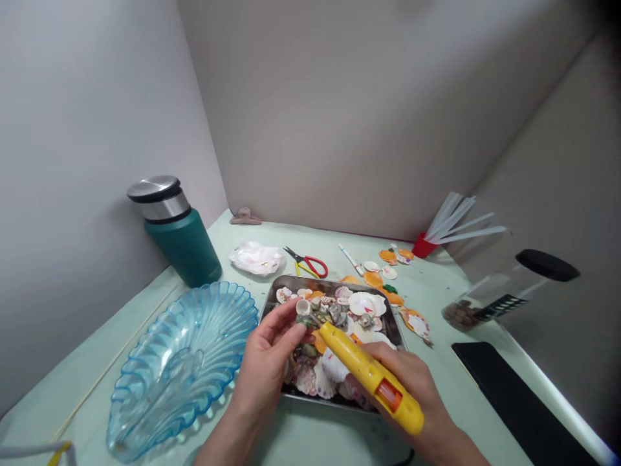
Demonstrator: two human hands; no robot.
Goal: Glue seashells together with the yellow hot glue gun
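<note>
My left hand [272,343] pinches a small pale shell [303,308] between thumb and fingers, above the left part of a metal tray [334,402]. My right hand [410,372] is wrapped round a yellow glue gun [361,362], its nozzle pointing up and left, close to the pinched shell. Whether the nozzle touches the shell, I cannot tell. Under both hands the tray holds many loose seashells, among them a white scallop shell [334,366] and a broad white shell [363,304]. My hands and the glue gun hide part of the tray.
A blue glass shell-shaped dish [194,349] lies left, with a teal bottle [182,243] behind it. Behind the tray are scissors [310,264] and a crumpled white bag [257,257]. Rightward stand a red cup [424,246] of glue sticks, a jar [495,291] and a black phone-like slab [514,395].
</note>
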